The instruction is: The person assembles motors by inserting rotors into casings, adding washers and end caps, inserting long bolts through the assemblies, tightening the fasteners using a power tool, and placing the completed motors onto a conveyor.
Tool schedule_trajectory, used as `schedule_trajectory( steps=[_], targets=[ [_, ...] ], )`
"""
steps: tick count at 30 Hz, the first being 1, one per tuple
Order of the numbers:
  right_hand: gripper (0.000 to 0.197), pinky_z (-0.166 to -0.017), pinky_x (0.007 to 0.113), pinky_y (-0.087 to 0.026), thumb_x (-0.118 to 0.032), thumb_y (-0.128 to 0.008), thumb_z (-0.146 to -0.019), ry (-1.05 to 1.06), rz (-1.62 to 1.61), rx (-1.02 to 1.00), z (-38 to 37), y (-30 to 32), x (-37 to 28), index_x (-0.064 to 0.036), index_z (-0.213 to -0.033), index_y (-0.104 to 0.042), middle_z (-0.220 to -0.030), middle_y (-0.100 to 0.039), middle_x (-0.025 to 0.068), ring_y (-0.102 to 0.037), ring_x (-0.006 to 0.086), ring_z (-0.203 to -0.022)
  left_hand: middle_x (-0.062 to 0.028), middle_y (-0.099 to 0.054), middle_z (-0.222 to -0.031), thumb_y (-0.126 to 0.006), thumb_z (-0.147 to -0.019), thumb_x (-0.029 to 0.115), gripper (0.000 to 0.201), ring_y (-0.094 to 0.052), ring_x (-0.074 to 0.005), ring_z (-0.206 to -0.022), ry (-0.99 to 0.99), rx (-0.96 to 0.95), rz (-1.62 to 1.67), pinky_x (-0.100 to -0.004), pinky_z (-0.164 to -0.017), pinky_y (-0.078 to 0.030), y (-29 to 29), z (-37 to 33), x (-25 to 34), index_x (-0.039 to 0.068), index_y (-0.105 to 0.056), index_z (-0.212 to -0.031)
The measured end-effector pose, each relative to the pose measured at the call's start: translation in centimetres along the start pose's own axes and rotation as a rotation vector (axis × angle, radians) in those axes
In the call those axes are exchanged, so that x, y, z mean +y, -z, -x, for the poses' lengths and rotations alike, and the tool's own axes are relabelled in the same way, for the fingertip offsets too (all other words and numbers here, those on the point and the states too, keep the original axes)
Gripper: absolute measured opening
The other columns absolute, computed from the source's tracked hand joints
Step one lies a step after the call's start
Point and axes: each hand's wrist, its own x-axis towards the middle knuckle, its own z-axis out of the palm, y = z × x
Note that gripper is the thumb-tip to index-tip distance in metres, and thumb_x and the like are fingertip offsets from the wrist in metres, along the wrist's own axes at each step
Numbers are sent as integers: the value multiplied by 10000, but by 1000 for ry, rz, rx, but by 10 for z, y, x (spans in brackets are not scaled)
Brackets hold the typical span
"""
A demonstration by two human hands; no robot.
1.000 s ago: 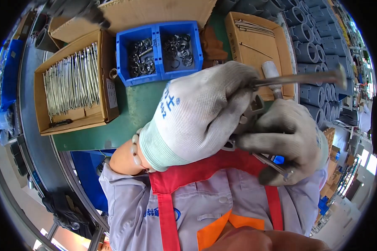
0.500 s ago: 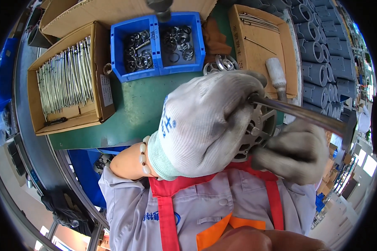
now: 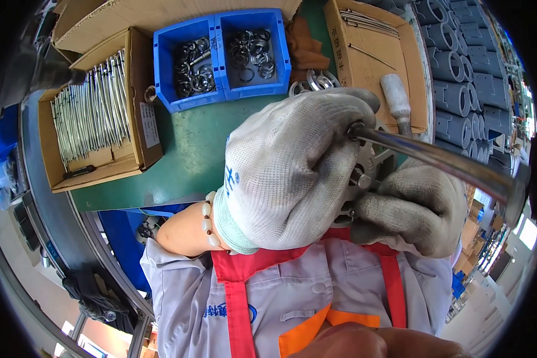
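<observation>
My left hand, in a grey-white knit glove, is closed at the near side of the bench. Its fingers lie over a round slotted metal part, hiding its left side. A shiny metal rod comes out of a dark ring at those fingers and runs right to a wide disc-like end. My gloved right hand is curled at the part's lower right edge, fingertips beside a small metal pin. What its fingers pinch is hidden. A short stub stands between the two hands.
A cardboard box of long metal rods stands left. Blue bins of metal rings are behind my hands. Another cardboard box holds thin rods and a white-handled tool. Grey cylindrical parts are stacked right. A blurred dark object hangs upper left.
The dark hanging object has swung from the top middle to the upper left. My right hand has shifted slightly left and is less blurred. The rod's far end is a little lower right.
</observation>
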Motion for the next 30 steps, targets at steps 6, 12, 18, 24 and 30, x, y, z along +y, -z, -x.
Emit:
schedule_trajectory(
  steps=[6,12,18,24,30],
  targets=[
    [418,-446,277,-428,-262,-851,-577,78,-31,205,3,-13,6,-43,-908,-722,-768,-606,63,-596,183,-582,-293,-594,-1219,-451,-968,-38,253,-631,-266,-1067,53,-30,39,-370,-927,-508,2,-1,5,-63,-519,-1210],
    [388,-622,337,-527,-263,-852,-672,50,-6,-20,-2,7,3,-54,-968,-713,-851,-624,84,-659,234,-753,-285,-590,-1233,-463,-979,-6,241,-629,-265,-1064,33,-22,79,-368,-926,-506,1,0,0,-57,-513,-1209],
    [382,-605,343,-547,-212,-867,-649,99,-81,-20,-10,4,8,-40,-947,-701,-831,-635,96,-674,235,-734,-285,-601,-1217,-487,-991,52,253,-632,-284,-1058,-4,52,43,-384,-916,-510,-5,5,-2,-46,-501,-1223],
    [398,-557,360,-554,-213,-870,-660,107,-107,-39,-15,6,9,-23,-957,-684,-774,-656,115,-689,263,-671,-292,-604,-1217,-488,-990,73,239,-644,-288,-1044,37,24,76,-379,-886,-522,0,2,0,-62,-518,-1184],
    [346,-538,364,-552,-96,-800,-682,91,-204,-207,-16,15,14,-14,-999,-687,-772,-660,132,-682,259,-649,-273,-613,-1199,-477,-972,29,221,-636,-263,-1039,30,34,50,-364,-904,-509,-1,3,0,-63,-531,-1166]
  ],
)
